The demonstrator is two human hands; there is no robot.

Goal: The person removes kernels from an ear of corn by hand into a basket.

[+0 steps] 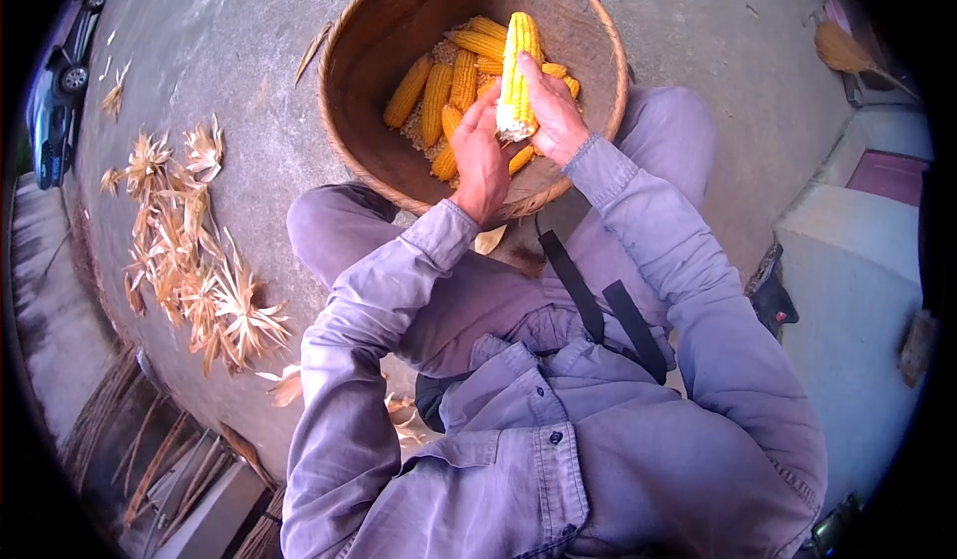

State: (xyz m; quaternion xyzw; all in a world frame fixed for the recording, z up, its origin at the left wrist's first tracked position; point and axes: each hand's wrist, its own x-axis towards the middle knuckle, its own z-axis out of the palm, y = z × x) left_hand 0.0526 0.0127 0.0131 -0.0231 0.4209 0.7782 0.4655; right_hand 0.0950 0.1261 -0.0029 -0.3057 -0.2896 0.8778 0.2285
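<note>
An ear of yellow corn stands tilted above the open basket, its pale butt end downward. My right hand grips it from the right, with the thumb lying along the kernels. Against its lower left side are the fingers of my left hand, partly hidden by the ear. Under both hands is a deep woven basket with a braided rim. Inside it, several husked ears of corn rest on loose pale kernels. My forearms cross the near rim.
The basket stands between my bent knees on a concrete floor. Dry corn husks lie piled at the left. Sticks lean at the lower left, and a car is parked farther off. A pale wall rises on the right.
</note>
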